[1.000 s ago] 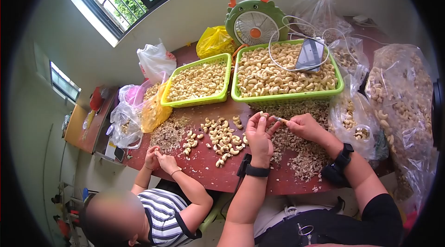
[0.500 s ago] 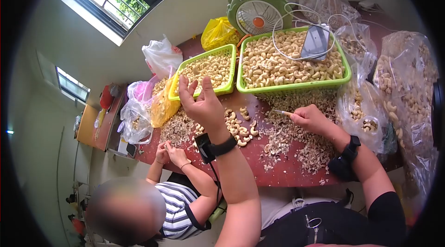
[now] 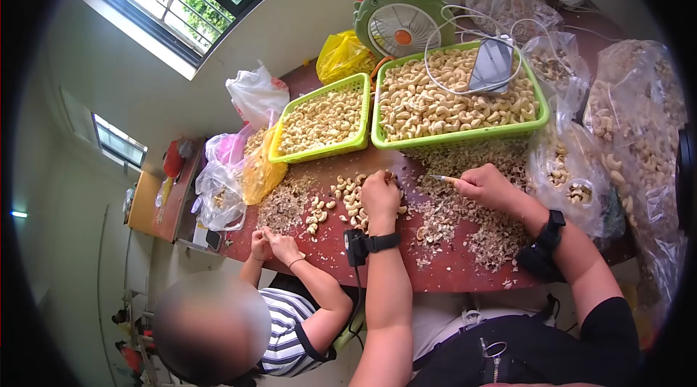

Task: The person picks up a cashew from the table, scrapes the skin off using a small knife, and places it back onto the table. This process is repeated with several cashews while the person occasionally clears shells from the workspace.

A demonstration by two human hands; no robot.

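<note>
My left hand [image 3: 381, 198] is down on the table at the right end of a small pile of loose cashews [image 3: 353, 197]. Its fingers are bent together at the cashews, and what lies between them is hidden. In my right hand [image 3: 485, 184] is a small knife [image 3: 449, 179] with a light handle, its thin blade pointing left. Below the knife lies a heap of brown cashew skins [image 3: 479, 223]. Behind my hands stand a large green basket full of cashews [image 3: 465, 134] and a smaller yellow-green basket of cashews [image 3: 323, 152].
A phone [image 3: 492, 67] with a white cable lies on the large basket's cashews. A green fan [image 3: 399, 17] stands behind. Plastic bags of cashews [image 3: 628, 118] crowd the right. At the left, a person in a striped shirt [image 3: 298, 325] works with both hands near another skin heap [image 3: 283, 202].
My left hand has come down from in front of the smaller basket to the loose cashews, turning from palm up with fingers spread to fingers bent down. My right hand stays with the knife.
</note>
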